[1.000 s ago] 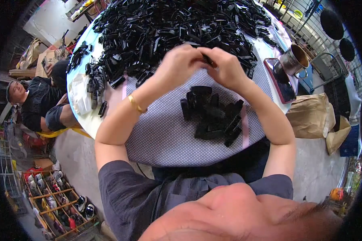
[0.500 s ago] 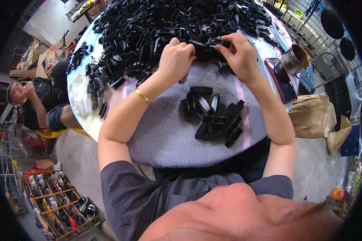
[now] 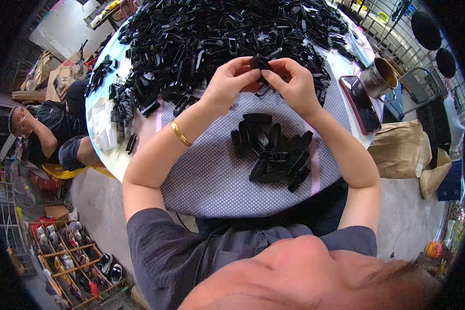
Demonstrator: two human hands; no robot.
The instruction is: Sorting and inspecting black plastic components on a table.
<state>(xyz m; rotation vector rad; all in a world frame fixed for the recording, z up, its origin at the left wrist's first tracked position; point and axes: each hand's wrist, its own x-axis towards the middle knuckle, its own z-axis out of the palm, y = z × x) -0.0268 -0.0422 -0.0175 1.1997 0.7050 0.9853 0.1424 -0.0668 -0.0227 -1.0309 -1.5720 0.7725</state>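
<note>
Both hands meet over the near edge of a big heap of black plastic pieces [image 3: 191, 36]. Between their fingertips is a small black plastic piece [image 3: 260, 63]. My left hand [image 3: 231, 82], its wrist below it circled by a gold bangle [image 3: 181, 133], pinches the piece from the left. From the right, my right hand [image 3: 293, 85] grips it with thumb and forefinger. Closer to me, a smaller pile of similar black plastic pieces [image 3: 274, 152] lies on the dotted grey cloth [image 3: 206, 181]. The fingers partly cover the held piece, so its exact shape is unclear.
A phone [image 3: 360, 106] and a metal mug [image 3: 380, 76] stand at the table's right edge, with brown paper bags [image 3: 398, 147] beyond. Black gloves [image 3: 123, 116] lie at the left. Another person [image 3: 49, 121] sits to the left, near a shoe rack [image 3: 72, 258].
My hands were apart at the heap, the right one holding a black piece. They have come together around a black piece. The other person's hand has moved up to the face.
</note>
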